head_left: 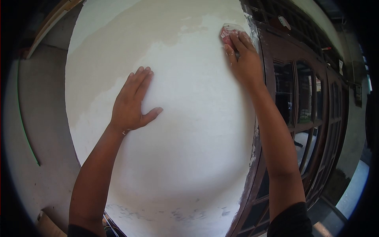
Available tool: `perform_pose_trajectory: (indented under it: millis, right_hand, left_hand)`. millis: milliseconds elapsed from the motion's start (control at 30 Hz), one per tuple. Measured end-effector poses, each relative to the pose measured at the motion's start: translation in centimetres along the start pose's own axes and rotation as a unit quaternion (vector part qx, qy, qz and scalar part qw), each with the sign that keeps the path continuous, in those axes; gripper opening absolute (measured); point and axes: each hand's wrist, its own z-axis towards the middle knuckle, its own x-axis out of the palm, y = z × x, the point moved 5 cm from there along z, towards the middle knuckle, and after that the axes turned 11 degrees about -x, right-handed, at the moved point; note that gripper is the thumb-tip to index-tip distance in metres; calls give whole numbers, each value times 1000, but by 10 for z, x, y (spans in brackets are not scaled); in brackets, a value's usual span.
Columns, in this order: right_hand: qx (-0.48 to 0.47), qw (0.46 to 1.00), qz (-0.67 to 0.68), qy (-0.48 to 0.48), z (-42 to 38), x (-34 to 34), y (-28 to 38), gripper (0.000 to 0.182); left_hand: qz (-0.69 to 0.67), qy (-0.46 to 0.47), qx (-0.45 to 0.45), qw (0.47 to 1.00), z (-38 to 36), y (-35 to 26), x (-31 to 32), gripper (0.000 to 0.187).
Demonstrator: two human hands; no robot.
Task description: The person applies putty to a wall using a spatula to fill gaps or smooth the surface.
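Hands, 2. Left hand: fingers released, palm laid on white wall. Right hand: fingers grasping 1 red, white-smeared tool, probably a scraper, against the wall's upper right. Beyond, at right: 1 brown door with glass panes.

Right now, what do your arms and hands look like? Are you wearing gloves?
No gloves: my left hand and right hand are both bare, and so are my forearms. Black-looking sleeves show at the bottom. There's a small pale mark at my left wrist; I can't tell whether it's a smear or something worn.
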Motion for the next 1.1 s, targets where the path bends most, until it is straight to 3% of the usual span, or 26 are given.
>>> perform_pose_trajectory:
  millis: [233, 333, 500, 667, 733, 867, 933, 1100]
  right_hand:
    - [-3, 998, -4, -58, 22, 2, -17, 44]
    - [65, 997, 18, -24, 14, 2, -16, 46]
    - [9, 997, 25, -69, 20, -2, -18, 48]
    - [66, 997, 30, -35, 16, 3, -21, 49]
    - [18, 999, 18, -30, 10, 0, -10, 49]
    - [7, 997, 15, -80, 26, 3, -23, 49]
    - [41, 997, 41, -56, 36, 10, -32, 49]
    - [25, 1000, 4, -2, 8, 2, -2, 50]
  left_hand:
    - [6, 3, 7, 1000, -1, 1, 0, 83]
    - [4, 5, 3, 1000, -1, 0, 0, 83]
    - [1, 5, 2, 1000, -1, -2, -1, 83]
    - [0, 6, 2, 1000, 0, -1, 0, 83]
    - [-8, 3, -2, 1000, 0, -1, -1, 83]
    - [-1, 4, 0, 1000, 0, -1, -1, 83]
    - [-1, 2, 4, 1000, -1, 0, 0, 83]
    - [3, -1, 1, 1000, -1, 0, 0, 83]
